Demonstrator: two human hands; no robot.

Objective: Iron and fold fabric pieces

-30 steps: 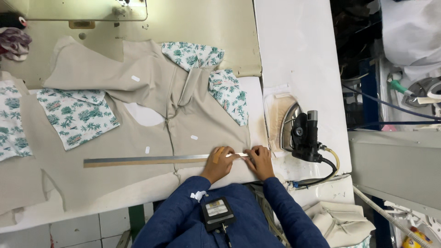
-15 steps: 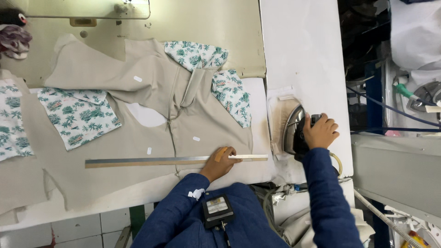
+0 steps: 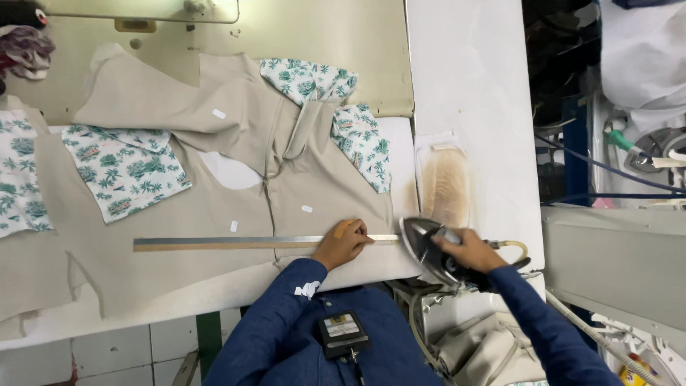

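Note:
A beige garment (image 3: 214,207) with green floral-print panels lies flat on the white pressing table (image 3: 471,86). A long metal ruler (image 3: 229,243) rests across its lower part. My left hand (image 3: 344,243) presses down on the ruler's right portion, fingers flat on it. My right hand (image 3: 468,249) grips the handle of a dark steam iron (image 3: 429,250), which is tilted and lifted beside the garment's right edge, its tip close to the ruler's end.
A scorched brown iron rest pad (image 3: 443,186) lies on the table right of the garment. A sewing-machine base (image 3: 143,11) sits at the far edge. Hoses and another iron (image 3: 657,150) are at the right. A badge holder (image 3: 341,330) hangs from my chest.
My right hand left the ruler, reached to the iron on its pad, took it and carried it down-left toward the garment's edge. My left hand stayed on the ruler.

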